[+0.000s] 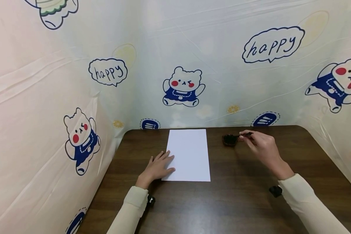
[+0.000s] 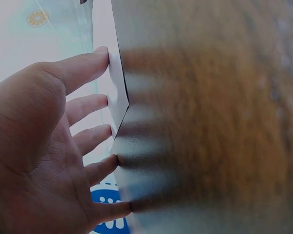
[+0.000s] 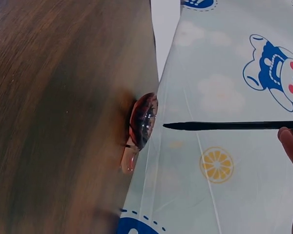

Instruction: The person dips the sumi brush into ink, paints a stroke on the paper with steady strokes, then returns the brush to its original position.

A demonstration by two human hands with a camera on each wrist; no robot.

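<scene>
A white sheet of paper (image 1: 190, 156) lies on the brown table. My left hand (image 1: 157, 167) rests at the sheet's left edge, fingers spread; in the left wrist view the fingertips (image 2: 101, 53) touch the paper and the table. My right hand (image 1: 264, 148) pinches a thin, dark brush (image 3: 224, 126) between thumb and fingers. A small reddish-brown dish (image 1: 229, 140) with glossy black liquid, likely ink, sits right of the paper. In the right wrist view the brush's pointed black tip stands apart from the dish (image 3: 142, 119).
The wooden table (image 1: 190, 208) meets a pale curtain (image 1: 222, 74) printed with bears and "happy" bubbles at the back and sides. A dark device (image 1: 275, 191) is at the right wrist, another (image 1: 150, 201) at the left.
</scene>
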